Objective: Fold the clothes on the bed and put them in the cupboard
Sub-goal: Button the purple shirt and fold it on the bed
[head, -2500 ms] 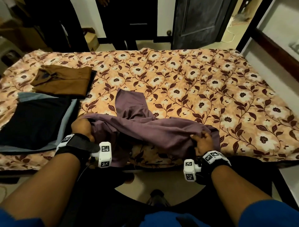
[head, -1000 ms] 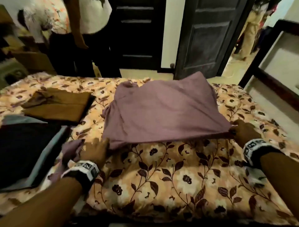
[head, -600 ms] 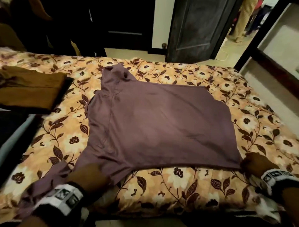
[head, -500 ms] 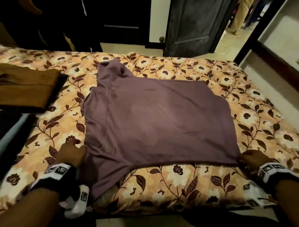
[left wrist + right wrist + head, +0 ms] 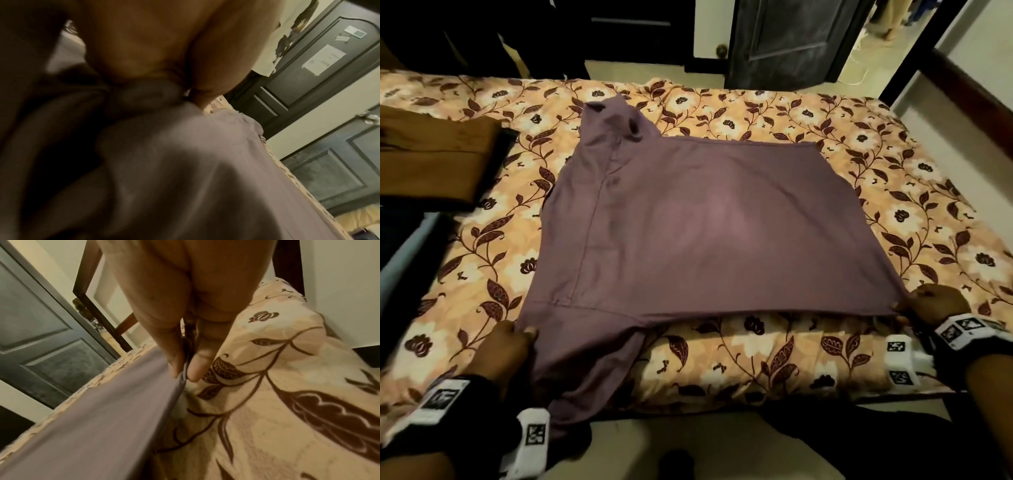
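A mauve shirt (image 5: 702,226) lies spread flat on the floral bedspread (image 5: 893,192), collar end to the left, one sleeve (image 5: 582,373) hanging over the near edge of the bed. My left hand (image 5: 512,337) grips the shirt at its near left shoulder; the left wrist view shows cloth (image 5: 185,162) bunched under the thumb and fingers. My right hand (image 5: 931,305) pinches the near right hem corner between thumb and fingers (image 5: 193,363), the hem (image 5: 115,402) running taut away from it.
A folded brown garment (image 5: 431,161) lies on the bed at the far left, with dark and pale blue cloth (image 5: 400,246) nearer. A dark door (image 5: 791,37) stands beyond the bed. A dark wooden bed frame (image 5: 969,82) runs along the right.
The shirt was lifted, flung out and laid flat on the bed. Since half a second ago my left hand has shifted right to the shoulder seam; my right hand keeps the hem corner.
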Demonstrator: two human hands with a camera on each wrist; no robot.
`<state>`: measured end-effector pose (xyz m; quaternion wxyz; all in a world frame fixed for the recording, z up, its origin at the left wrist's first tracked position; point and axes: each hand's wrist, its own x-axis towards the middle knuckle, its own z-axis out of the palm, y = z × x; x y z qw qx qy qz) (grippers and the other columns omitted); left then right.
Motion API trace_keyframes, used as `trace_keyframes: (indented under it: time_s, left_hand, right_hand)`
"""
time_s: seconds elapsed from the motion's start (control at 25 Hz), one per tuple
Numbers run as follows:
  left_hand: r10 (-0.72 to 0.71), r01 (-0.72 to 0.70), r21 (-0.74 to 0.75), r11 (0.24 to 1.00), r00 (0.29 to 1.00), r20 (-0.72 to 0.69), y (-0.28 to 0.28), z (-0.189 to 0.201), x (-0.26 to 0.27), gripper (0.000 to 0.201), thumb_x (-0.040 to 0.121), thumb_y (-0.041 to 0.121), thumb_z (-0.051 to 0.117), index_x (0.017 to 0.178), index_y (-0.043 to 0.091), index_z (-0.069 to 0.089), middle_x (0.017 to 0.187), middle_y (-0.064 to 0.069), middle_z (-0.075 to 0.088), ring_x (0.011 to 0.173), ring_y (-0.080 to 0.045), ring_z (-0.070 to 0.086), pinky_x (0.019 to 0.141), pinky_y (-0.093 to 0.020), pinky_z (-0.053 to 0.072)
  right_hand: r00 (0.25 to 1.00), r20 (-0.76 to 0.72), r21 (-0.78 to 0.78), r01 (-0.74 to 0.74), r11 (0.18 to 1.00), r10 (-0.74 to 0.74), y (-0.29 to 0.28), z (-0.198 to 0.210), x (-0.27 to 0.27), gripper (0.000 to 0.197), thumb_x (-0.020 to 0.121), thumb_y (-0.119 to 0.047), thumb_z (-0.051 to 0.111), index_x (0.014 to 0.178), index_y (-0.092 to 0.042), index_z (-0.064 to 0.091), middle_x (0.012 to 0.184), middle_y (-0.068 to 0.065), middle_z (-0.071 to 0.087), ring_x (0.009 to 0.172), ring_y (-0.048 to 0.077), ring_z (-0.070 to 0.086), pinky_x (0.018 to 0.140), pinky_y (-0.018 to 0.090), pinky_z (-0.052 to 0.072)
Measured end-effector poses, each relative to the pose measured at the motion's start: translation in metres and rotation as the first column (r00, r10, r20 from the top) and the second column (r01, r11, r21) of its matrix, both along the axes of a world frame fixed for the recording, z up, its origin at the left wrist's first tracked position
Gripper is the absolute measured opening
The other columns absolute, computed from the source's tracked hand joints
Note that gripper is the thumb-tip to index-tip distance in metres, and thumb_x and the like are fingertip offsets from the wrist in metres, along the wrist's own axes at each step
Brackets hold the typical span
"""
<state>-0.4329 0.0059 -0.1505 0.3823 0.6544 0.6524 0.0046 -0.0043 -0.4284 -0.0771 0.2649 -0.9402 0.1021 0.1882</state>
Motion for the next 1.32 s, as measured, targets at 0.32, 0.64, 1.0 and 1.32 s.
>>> trace_keyframes:
  time_s: [0.32,0.64,1.0,1.32]
  left_hand:
    - [-0.127,0.185,0.19,0.964,0.952,-0.28,-0.057,0.029,0.007,0.058,0.08,0.031,0.061,0.131,0.008,0.047,0.126,-0.025,0.047,0.116,-0.045,0.05,0.093,-0.044,0.042]
    - [-0.672,0.738,0.191,0.648,0.671,-0.314,-0.084,-0.026,0.087,0.071,0.085,0.073,0.006,0.151,0.048,-0.002,0.161,0.01,-0.014,0.15,-0.028,-0.005,0.115,-0.059,-0.001]
    - [-0.54,0.639,0.242,0.73,0.757,-0.369,-0.08,-0.034,0.093,0.076,0.08,0.08,0.013,0.149,0.05,0.004,0.163,0.005,-0.002,0.148,-0.029,-0.003,0.112,-0.061,0.002]
    - [-0.64,0.73,0.247,0.637,0.68,-0.358,-0.075,-0.052,0.095,0.073,0.078,0.083,-0.001,0.143,0.056,-0.019,0.158,0.016,-0.02,0.15,-0.024,-0.007,0.112,-0.061,-0.009]
  right_hand:
    - [0.951,0.029,-0.409,-0.27,0.872,0.309,0.01,-0.021,-0.021,0.052,0.074,-0.021,0.074,0.119,-0.007,0.053,0.117,0.023,0.053,0.104,0.041,0.054,0.083,0.04,0.049]
    - [0.287,-0.002,-0.169,-0.944,0.283,0.958,0.203,-0.093,-0.206,0.075,0.08,-0.072,0.022,0.149,-0.042,0.015,0.161,-0.007,0.003,0.148,0.021,0.0,0.115,0.051,-0.004]
    - [0.972,-0.042,-0.51,-0.218,0.832,0.229,0.028,-0.076,-0.012,0.11,0.056,-0.096,-0.001,0.15,-0.039,0.008,0.161,0.002,0.004,0.145,0.037,0.005,0.112,0.067,0.006]
    - [0.619,-0.073,-0.423,-0.729,0.538,0.782,0.107,-0.09,-0.102,0.081,0.077,-0.084,0.017,0.147,-0.049,-0.004,0.158,-0.013,-0.014,0.148,0.021,-0.004,0.115,0.052,0.003]
